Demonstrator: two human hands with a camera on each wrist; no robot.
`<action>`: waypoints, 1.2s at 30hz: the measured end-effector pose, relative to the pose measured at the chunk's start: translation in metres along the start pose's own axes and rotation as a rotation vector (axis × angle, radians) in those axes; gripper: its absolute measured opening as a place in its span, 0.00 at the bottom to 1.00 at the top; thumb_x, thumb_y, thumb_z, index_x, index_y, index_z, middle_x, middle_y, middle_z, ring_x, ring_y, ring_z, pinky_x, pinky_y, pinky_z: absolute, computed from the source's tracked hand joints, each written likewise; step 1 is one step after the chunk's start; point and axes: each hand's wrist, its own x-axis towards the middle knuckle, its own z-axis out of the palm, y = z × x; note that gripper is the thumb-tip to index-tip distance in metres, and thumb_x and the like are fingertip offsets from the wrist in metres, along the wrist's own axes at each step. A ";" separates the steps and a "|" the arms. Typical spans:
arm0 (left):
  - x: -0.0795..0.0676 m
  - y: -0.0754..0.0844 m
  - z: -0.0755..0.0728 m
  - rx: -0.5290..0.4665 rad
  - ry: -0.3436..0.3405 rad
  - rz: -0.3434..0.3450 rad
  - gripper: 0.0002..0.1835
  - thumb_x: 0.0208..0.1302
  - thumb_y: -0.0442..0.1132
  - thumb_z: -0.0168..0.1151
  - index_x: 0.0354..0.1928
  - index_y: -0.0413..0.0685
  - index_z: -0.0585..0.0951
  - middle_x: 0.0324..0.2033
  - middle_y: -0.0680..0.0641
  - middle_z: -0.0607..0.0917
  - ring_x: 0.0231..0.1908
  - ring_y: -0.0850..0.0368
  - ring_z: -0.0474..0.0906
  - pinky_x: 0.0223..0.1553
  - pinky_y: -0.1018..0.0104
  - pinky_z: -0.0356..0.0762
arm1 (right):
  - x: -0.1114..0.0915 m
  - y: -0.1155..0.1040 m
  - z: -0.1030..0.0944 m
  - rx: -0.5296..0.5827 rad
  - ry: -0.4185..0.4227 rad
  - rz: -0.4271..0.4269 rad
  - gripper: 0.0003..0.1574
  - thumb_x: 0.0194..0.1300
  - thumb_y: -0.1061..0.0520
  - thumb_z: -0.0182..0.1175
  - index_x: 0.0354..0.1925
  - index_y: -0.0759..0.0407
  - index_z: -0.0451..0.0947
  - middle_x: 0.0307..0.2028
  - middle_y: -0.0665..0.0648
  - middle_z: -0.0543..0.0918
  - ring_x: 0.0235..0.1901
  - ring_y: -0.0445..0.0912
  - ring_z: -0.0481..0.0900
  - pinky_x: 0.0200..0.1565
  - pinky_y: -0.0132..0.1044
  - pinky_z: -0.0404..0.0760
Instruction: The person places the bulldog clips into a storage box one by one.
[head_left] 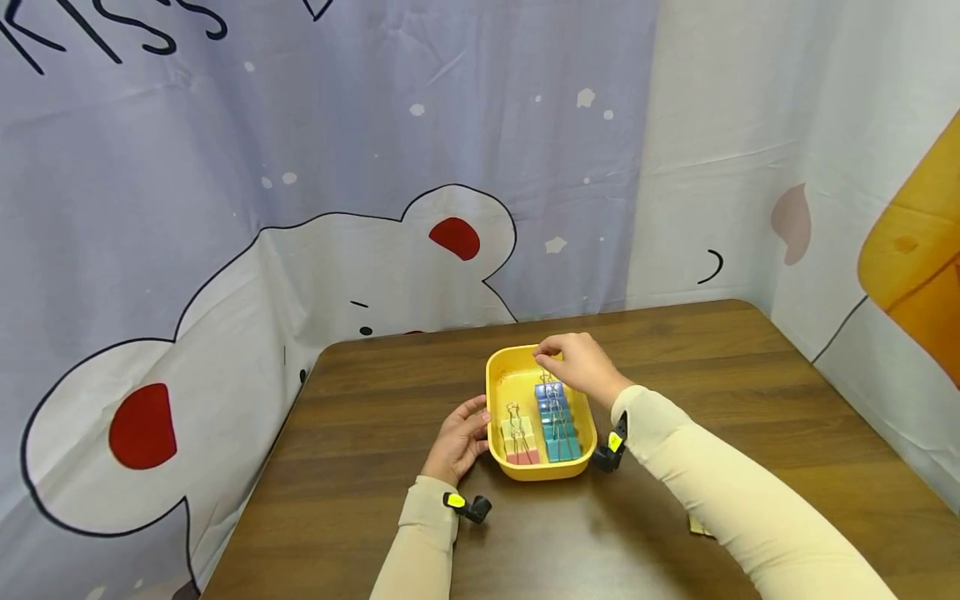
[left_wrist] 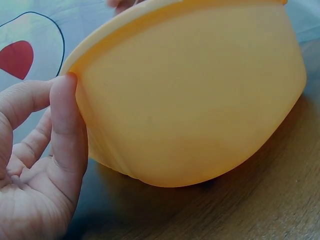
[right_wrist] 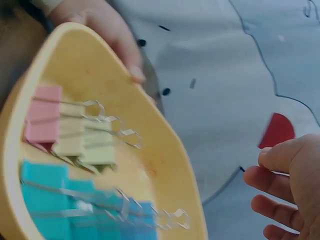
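Observation:
A yellow plastic basket (head_left: 543, 474) sits on the wooden table, holding binder clips in two rows. Teal and blue clips (head_left: 561, 442) line its right side. To their left is a shorter row with a pink clip (right_wrist: 44, 115) in front of pale yellow clips (right_wrist: 95, 142), wire handles raised. My left hand (head_left: 459, 442) grips the basket's left rim, thumb on the near side as the left wrist view shows. Over the far right rim hovers my right hand (head_left: 588, 367), fingers loosely bent with nothing between them in the right wrist view.
The wooden table (head_left: 375, 450) extends on both sides of the basket. A small pale yellow item (head_left: 699, 526) lies partly hidden by my right sleeve (head_left: 720, 475). A printed curtain (head_left: 337, 150) hangs behind the table's far edge and along the right.

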 end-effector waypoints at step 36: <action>-0.001 -0.002 0.000 -0.019 -0.014 0.008 0.17 0.71 0.26 0.56 0.60 0.38 0.73 0.38 0.46 0.84 0.26 0.62 0.83 0.22 0.70 0.82 | -0.156 0.102 -0.104 -0.056 -0.196 -0.230 0.05 0.68 0.52 0.66 0.41 0.40 0.85 0.39 0.40 0.87 0.42 0.35 0.82 0.40 0.38 0.84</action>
